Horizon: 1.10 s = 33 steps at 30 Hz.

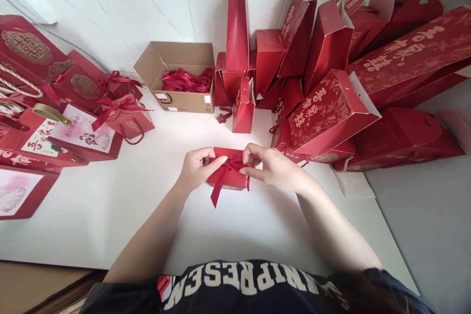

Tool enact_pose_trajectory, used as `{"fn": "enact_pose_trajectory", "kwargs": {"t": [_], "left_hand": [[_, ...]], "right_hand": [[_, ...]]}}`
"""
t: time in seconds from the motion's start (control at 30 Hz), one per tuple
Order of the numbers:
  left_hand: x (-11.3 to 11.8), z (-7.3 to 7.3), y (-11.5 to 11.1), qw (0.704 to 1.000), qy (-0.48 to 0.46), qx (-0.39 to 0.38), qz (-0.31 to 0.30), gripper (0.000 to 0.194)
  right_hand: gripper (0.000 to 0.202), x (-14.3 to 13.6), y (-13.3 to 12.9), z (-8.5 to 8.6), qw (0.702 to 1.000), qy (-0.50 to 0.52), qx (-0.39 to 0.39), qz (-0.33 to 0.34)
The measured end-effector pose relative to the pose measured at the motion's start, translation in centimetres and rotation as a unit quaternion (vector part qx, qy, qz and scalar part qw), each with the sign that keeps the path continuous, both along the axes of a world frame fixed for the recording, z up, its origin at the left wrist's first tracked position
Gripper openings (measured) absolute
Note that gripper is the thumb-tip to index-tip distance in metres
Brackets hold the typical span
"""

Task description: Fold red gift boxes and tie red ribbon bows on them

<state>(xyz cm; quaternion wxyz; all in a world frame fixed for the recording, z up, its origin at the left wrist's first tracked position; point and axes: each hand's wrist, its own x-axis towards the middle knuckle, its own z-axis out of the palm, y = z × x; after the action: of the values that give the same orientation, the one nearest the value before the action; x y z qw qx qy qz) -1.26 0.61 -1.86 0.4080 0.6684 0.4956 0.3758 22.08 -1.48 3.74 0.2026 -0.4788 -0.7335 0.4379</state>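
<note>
We see a smooth white table (147, 211) with a shiny wall of pale tiles (128, 0) at the far side. Far off, near the middle, stands an open brown cardboard box (189, 103) with flat sides, filled with soft, crumpled dark red ribbons (187, 80). On the right, we see a stiff red paper bag with gold writing and a slanted shape (327, 113) among many other red ones. On the left sits a small red paper box shaped like a house (128, 120), with a bow on top. The small, flat-sided red gift box (235, 180) is in the middle, between our hands. A shiny dark red ribbon bow (221, 181) lies over it, one pointed tail hanging toward us. Our right hand (274, 169) pinches the bow's right loop. Our left hand (196, 169) curls its fingers by the gift box's left edge, thumb on the bow; we cannot tell if it grips.
</note>
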Motion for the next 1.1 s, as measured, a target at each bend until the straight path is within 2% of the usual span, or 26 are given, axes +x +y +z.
{"fn": "enact_pose_trajectory", "kwargs": {"t": [0.1, 0.27, 0.5, 0.6, 0.7, 0.83, 0.97, 1.1], "left_hand": [[0.1, 0.0, 0.0, 1.0, 0.002, 0.004, 0.003, 0.046], [0.3, -0.1, 0.0, 1.0, -0.015, -0.007, 0.0, 0.046], [0.6, -0.3, 0.1, 0.998, -0.053, -0.04, 0.009, 0.048], [1.1, -0.5, -0.1, 0.996, -0.071, -0.045, 0.026, 0.049], [1.5, -0.8, -0.3, 0.995, -0.068, -0.009, 0.073, 0.047], [1.5, -1.0, -0.2, 0.991, -0.075, 0.0, 0.111, 0.048], [1.2, -0.9, 0.0, 0.991, -0.092, -0.035, 0.089, 0.048], [0.8, -0.7, 0.1, 0.99, -0.109, -0.081, 0.036, 0.049]], "right_hand": [[0.01, -0.1, 0.0, -0.1, 1.0, 0.013, 0.022, -0.008], [0.009, 0.0, 0.0, -0.4, 0.994, -0.031, 0.102, -0.021], [0.014, 0.1, -0.2, -0.2, 0.986, -0.052, 0.146, 0.056], [0.013, 0.2, -0.3, 0.0, 0.985, -0.057, 0.15, 0.066], [0.01, 0.3, -0.3, 0.0, 0.992, -0.044, 0.114, 0.041], [0.011, 0.8, 0.4, -0.2, 1.0, 0.0, -0.004, -0.002], [0.02, 1.4, 1.3, -0.5, 0.993, -0.004, -0.112, -0.037], [0.023, 2.2, 1.4, -0.6, 0.988, -0.066, -0.142, -0.01]]}}
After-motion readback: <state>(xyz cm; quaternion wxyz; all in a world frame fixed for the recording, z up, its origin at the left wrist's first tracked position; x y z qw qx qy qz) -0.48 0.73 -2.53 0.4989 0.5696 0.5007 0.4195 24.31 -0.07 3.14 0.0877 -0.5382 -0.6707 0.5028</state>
